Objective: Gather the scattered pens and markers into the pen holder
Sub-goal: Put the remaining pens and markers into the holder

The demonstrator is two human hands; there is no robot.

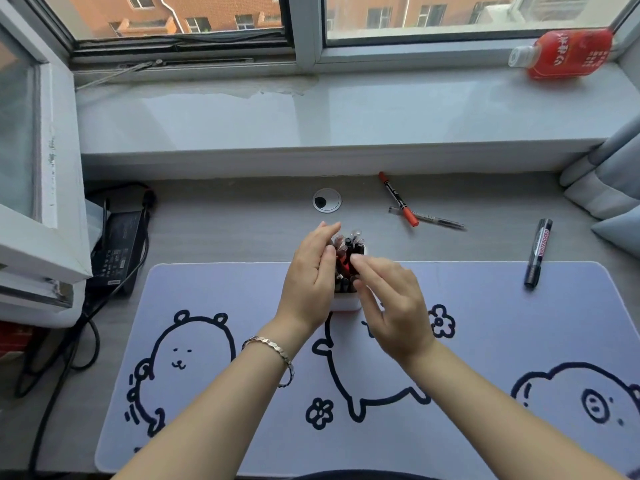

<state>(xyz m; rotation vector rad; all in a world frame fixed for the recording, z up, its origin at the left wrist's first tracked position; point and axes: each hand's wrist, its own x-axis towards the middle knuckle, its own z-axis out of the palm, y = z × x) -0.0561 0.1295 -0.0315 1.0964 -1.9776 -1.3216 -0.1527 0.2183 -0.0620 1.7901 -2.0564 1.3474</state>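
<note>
At the far left of the bench (pixel 242 230) a black power adapter (pixel 116 251) lies beside its looped cables, just off the left edge of a pale desk mat (pixel 242 289) printed with cartoon bears. Near the middle, the white pen holder (pixel 346 304) stands at the mat's rear edge, packed with upright pens and markers whose caps show dark, red and clear. The left hand (pixel 310 277), with a bracelet (pixel 270 351) on its wrist, curves against the left side of the holder and the bundle of pens, fingers extended rather than curled shut. The right hand (pixel 391 306) hovers at the holder's right side, fingers spread and loose, fingertips near the pen tops; whether it touches them cannot be told, and it grips nothing. Behind the holder a round cable grommet (pixel 327 200) sits in the bench. Further right, a red marker (pixel 398 199) lies diagonally, crossing over a clear-barrelled pen (pixel 440 221). Well to the right, a black whiteboard marker (pixel 537 252) rests with its lower end on the mat's corner. On the windowsill (pixel 346 112) above, at the far right, a red-labelled bottle (pixel 564 53) lies on its side.
</note>
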